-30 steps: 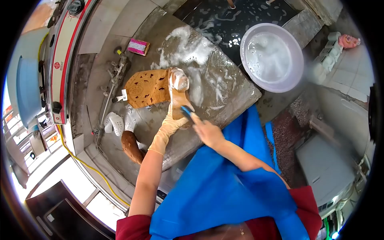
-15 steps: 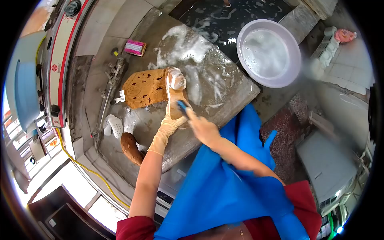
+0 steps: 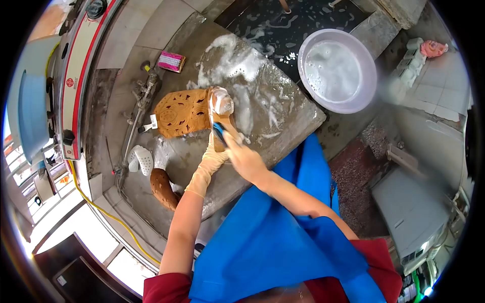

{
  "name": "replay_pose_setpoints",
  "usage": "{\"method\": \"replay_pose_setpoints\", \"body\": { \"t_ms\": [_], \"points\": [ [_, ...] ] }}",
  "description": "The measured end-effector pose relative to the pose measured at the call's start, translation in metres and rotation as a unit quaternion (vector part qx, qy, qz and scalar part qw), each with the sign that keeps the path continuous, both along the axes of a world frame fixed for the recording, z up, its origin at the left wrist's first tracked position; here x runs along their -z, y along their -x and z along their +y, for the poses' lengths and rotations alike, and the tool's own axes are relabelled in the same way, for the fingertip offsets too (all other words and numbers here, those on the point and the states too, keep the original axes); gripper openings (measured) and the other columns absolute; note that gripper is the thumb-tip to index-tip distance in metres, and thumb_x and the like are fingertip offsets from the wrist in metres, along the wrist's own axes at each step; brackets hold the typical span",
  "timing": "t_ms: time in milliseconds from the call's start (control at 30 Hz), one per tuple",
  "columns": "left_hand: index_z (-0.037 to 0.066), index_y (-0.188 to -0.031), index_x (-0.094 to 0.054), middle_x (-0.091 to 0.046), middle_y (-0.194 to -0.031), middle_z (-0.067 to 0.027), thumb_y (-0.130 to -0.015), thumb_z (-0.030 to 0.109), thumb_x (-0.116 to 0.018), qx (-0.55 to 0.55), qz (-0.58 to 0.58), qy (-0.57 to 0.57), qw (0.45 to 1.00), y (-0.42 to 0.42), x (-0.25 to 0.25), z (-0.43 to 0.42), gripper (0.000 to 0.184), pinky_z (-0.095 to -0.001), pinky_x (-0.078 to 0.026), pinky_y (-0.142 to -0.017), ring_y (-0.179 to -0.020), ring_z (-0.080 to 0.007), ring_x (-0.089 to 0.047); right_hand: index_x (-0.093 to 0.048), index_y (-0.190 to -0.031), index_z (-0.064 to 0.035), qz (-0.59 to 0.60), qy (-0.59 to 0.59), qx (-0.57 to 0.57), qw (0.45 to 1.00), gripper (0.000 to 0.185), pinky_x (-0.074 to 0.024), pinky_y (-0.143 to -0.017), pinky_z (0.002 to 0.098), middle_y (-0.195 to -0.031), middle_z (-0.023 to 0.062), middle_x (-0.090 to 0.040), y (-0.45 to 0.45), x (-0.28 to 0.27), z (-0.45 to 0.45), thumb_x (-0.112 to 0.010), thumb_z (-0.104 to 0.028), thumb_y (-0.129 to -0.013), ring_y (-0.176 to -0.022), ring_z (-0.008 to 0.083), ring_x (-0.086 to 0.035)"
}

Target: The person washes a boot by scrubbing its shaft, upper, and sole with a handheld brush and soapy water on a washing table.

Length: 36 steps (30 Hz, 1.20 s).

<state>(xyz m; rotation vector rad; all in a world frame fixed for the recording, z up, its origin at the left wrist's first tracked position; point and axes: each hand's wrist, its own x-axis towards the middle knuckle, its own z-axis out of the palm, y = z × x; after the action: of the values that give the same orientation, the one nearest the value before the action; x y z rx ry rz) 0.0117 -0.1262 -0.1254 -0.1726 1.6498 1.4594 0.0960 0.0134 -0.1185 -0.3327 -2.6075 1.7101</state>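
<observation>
A tan sandal with soap foam on its strap (image 3: 222,104) lies on the wet stone slab (image 3: 273,146). My left hand (image 3: 212,157), in a cream rubber glove, is closed round its near end. In my bare right hand (image 3: 245,159) is a blue-handled brush (image 3: 219,130), its head against the sandal's sole; the bristles are hidden. Touching the sandal on the left is an orange-brown piece with cut-out patterns (image 3: 182,113) and a white tag. A brown shoe (image 3: 162,188) and a white perforated shoe (image 3: 144,158) rest further left.
A lilac basin (image 3: 371,76) of soapy water stands beyond the slab's right corner. Dark water (image 3: 303,22) with foam lies behind. A pink-wrapped packet (image 3: 171,61) sits near the metal pipe and tap (image 3: 143,103) on the left. A blue apron (image 3: 273,242) hangs below my arms.
My right hand and the brush have moved up and left along the sandal, toward its strap. My left hand keeps its hold. The view has shifted slightly.
</observation>
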Motion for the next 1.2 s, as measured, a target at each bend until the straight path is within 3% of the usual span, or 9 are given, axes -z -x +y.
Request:
{"method": "replay_pose_setpoints", "body": {
  "t_ms": [67,133,200,300,333,600,867,1067,1200],
  "points": [
    [0.018,-0.151,-0.023,-0.050,-0.139,-0.0090,-0.074,0.021,-0.086,-0.154,-0.189,-0.124,0.962,0.004,0.046,-0.015,0.100,-0.0386,-0.037,-0.110,-0.128,-0.0218,-0.047,-0.036,-0.148,-0.0081,-0.077,-0.016,-0.096,0.992,0.059,-0.0521,-0.067,0.0475,-0.098,0.0221,-0.067,0.040,-0.025,0.013,-0.056,-0.020,-0.094,-0.074,0.0384,-0.063],
    [0.018,-0.151,-0.024,-0.051,-0.138,-0.0093,-0.073,0.022,-0.087,0.040,0.075,0.076,0.993,0.000,0.017,-0.011,0.101,-0.0370,-0.040,-0.108,-0.126,-0.0221,-0.049,-0.033,-0.149,-0.0096,-0.044,-0.036,-0.062,0.996,0.058,-0.0516,-0.066,0.0488,-0.088,0.0216,-0.065,-0.006,0.003,0.019,-0.052,-0.021,-0.096,-0.071,0.0392,-0.063],
    [0.017,-0.152,-0.024,-0.052,-0.136,-0.0093,-0.072,0.021,-0.087,0.043,0.075,0.086,0.992,0.004,0.004,-0.003,0.101,-0.0357,-0.041,-0.106,-0.125,-0.0222,-0.051,-0.030,-0.150,-0.0111,-0.006,-0.060,-0.036,0.998,0.056,-0.0512,-0.065,0.0502,-0.077,0.0210,-0.063,-0.029,0.013,0.023,-0.048,-0.023,-0.098,-0.068,0.0400,-0.062],
    [0.018,-0.152,-0.022,-0.052,-0.137,-0.0092,-0.071,0.019,-0.086,0.028,0.036,0.119,0.992,0.002,-0.004,0.003,0.103,-0.0357,-0.041,-0.105,-0.125,-0.0223,-0.050,-0.029,-0.150,-0.0103,-0.118,0.007,-0.021,0.993,0.056,-0.0512,-0.071,0.0514,-0.092,0.0216,-0.066,-0.013,0.001,0.019,-0.046,-0.025,-0.099,-0.077,0.0409,-0.064],
    [0.018,-0.152,-0.022,-0.052,-0.137,-0.0092,-0.071,0.019,-0.086,0.026,0.040,0.118,0.992,0.003,-0.002,0.003,0.103,-0.0357,-0.041,-0.105,-0.125,-0.0223,-0.050,-0.032,-0.150,-0.0123,-0.055,0.048,-0.009,0.997,0.052,-0.0482,-0.086,0.0492,-0.123,0.0239,-0.058,0.014,-0.001,0.014,-0.043,-0.026,-0.101,-0.099,0.0414,-0.062],
    [0.013,-0.150,-0.029,-0.051,-0.139,-0.0116,-0.073,0.025,-0.085,0.068,0.147,0.185,0.969,-0.001,-0.024,0.014,0.096,-0.0361,-0.040,-0.106,-0.126,-0.0243,-0.049,-0.030,-0.151,-0.0124,-0.260,0.095,-0.014,0.961,0.055,-0.0448,-0.098,0.0456,-0.128,0.0290,-0.055,-0.052,-0.001,0.064,-0.045,-0.029,-0.100,-0.112,0.0462,-0.056],
    [0.013,-0.152,-0.018,-0.053,-0.136,-0.0229,-0.077,0.039,-0.080,0.143,0.125,0.328,0.925,0.003,-0.056,0.056,0.101,-0.0398,-0.044,-0.100,-0.123,-0.0359,-0.055,-0.025,-0.153,-0.0105,-0.052,0.032,0.145,0.988,0.060,-0.0436,-0.099,0.0436,-0.131,0.0289,-0.054,0.026,-0.002,0.139,-0.044,-0.034,-0.101,-0.117,0.0438,-0.056],
    [0.010,-0.154,0.003,-0.036,-0.145,-0.0318,-0.074,0.033,-0.080,0.161,0.201,0.427,0.867,0.019,-0.077,0.100,0.117,-0.0399,-0.043,-0.106,-0.128,-0.0445,-0.047,-0.033,-0.150,-0.0101,0.076,0.106,0.162,0.978,0.053,-0.0453,-0.094,0.0440,-0.125,0.0303,-0.057,0.060,0.026,0.089,-0.046,-0.028,-0.102,-0.110,0.0438,-0.060],
    [0.010,-0.153,0.016,-0.010,-0.156,-0.0333,-0.069,0.024,-0.084,0.180,0.209,0.380,0.883,0.047,-0.073,0.117,0.132,-0.0384,-0.038,-0.111,-0.138,-0.0424,-0.035,-0.032,-0.150,-0.0040,-0.006,0.226,0.143,0.964,0.053,-0.0321,-0.111,0.0342,-0.147,0.0256,-0.041,0.028,0.011,0.071,-0.047,-0.021,-0.102,-0.137,0.0347,-0.041]
  ]
}}
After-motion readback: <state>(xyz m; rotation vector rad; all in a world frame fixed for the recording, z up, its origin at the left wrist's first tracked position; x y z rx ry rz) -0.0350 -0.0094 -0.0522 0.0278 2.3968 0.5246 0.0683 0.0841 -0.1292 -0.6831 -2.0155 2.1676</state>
